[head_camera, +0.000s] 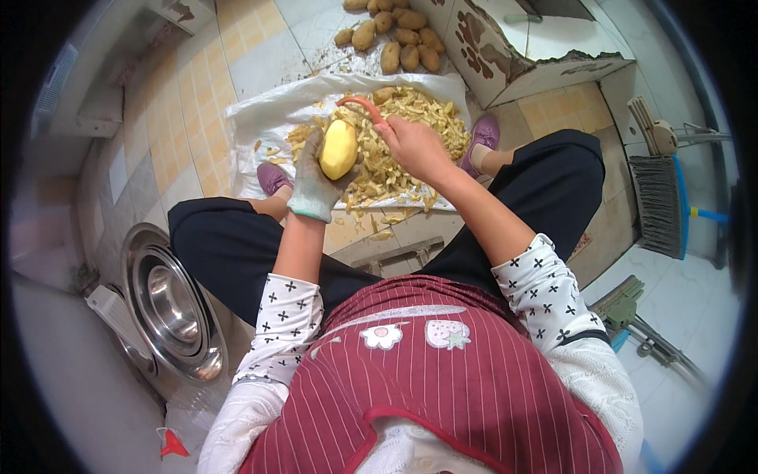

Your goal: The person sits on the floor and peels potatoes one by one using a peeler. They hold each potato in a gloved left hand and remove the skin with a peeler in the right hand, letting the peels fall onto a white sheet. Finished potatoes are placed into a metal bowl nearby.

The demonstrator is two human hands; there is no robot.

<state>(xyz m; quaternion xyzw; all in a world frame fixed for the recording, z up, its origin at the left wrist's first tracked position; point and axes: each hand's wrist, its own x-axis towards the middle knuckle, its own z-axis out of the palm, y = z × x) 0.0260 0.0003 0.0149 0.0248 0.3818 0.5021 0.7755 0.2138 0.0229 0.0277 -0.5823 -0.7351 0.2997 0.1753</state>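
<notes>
My left hand, in a grey-white work glove, holds a peeled yellow potato upright over the floor. In my bare right hand is the handle of a salmon-coloured peeler. Its curved head reaches past the upper end of the potato, and I cannot tell whether it touches. Below both hands a heap of potato peelings covers much of a white plastic sheet. Several unpeeled potatoes lie on the tiles beyond the sheet.
Stacked steel basins stand at my left. A broom and a green mop head are at my right. A tiled ledge with a broken edge rises at the far right. My shoes flank the peelings.
</notes>
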